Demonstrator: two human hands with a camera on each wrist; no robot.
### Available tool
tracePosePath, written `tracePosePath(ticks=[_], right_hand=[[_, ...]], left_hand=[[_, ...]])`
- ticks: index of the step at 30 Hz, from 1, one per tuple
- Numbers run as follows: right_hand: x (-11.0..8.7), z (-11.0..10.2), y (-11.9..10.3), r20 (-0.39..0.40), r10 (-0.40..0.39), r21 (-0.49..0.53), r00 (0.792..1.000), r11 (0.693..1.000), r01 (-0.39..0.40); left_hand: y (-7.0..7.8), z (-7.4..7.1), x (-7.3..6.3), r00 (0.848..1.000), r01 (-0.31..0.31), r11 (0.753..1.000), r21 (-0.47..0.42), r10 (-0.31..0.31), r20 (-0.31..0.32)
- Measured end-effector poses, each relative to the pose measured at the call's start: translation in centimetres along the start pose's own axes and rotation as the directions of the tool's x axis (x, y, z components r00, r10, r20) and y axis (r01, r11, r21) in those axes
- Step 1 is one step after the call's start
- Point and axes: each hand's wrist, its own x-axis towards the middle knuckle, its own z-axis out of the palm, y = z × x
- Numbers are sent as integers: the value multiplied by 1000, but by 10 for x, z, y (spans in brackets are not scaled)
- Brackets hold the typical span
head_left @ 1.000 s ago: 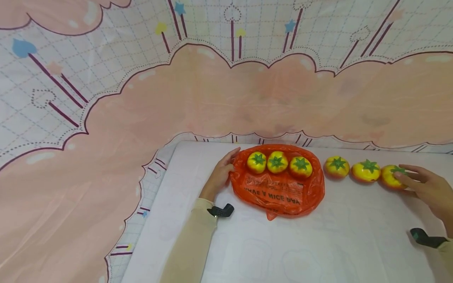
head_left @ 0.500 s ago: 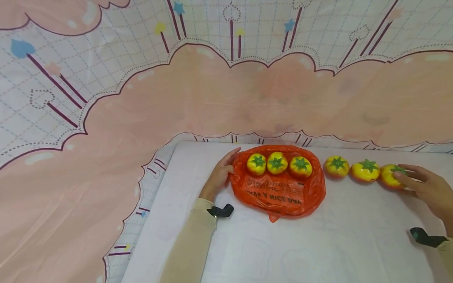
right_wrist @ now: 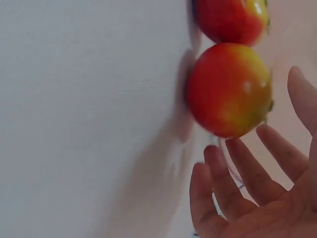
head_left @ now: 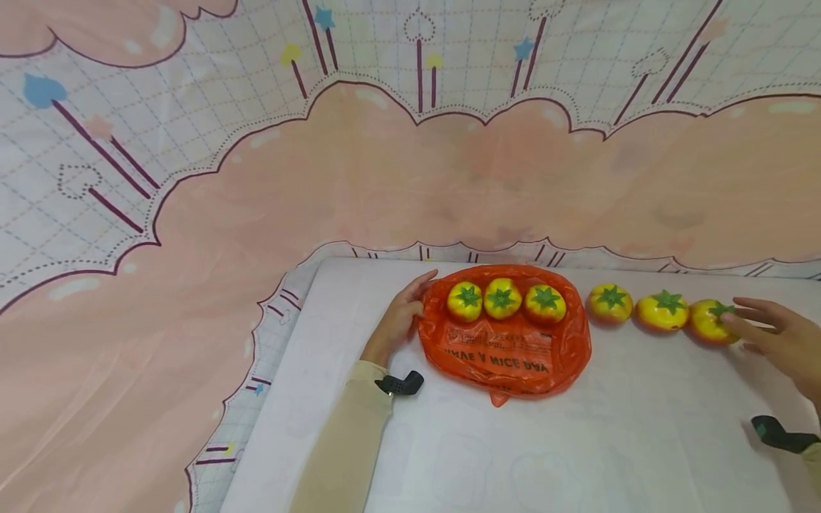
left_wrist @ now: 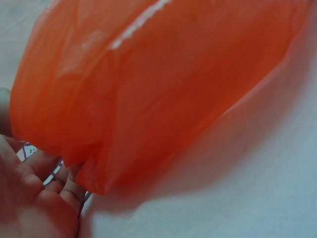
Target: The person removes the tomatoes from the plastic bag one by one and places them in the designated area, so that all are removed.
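Note:
An orange-red plastic bag (head_left: 503, 360) lies spread on the table with its mouth facing up. Three yellow-red tomatoes with green star-shaped tops, one the middle tomato (head_left: 503, 298), sit in a row inside it. My left hand (head_left: 399, 317) holds the bag's left edge; in the left wrist view its fingers (left_wrist: 64, 186) are partly hidden behind the plastic. Three more tomatoes stand in a line right of the bag. Beside the rightmost tomato (head_left: 710, 322), my right hand (head_left: 779, 338) has its fingers spread, fingertips close to the fruit's side in the right wrist view.
A white table (head_left: 551, 456) carries everything, its far edge meeting a patterned pink and white cloth (head_left: 449, 178). Another tomato (head_left: 663, 311) stands next to the rightmost one, and one more tomato (head_left: 610, 303) stands against the bag's right rim.
My right hand has drawn slightly to the right, its fingers opening away from the rightmost tomato. The left hand stays at the bag; the bag's front edge has shifted a little.

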Motion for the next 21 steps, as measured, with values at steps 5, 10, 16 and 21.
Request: tracePosePath(ticks=[5,10,16,21], right_hand=[[-20,-5,-31,-62,-5,-8,998,1000,4],[-32,-8,-52,-134,-82,-42,988,996,77],[-37,-8,-75,-117,-121,-6,986,993,121],[-39,2,-97,-92,-135,-26,987,991,133]], left_hand=[[1,0,0,1000,-6,999,50,6,0],[1,0,0,1000,4,998,70,-4,-5],[2,1,0,1000,13,997,79,-13,0],[1,0,2,1000,13,997,80,-13,0]])
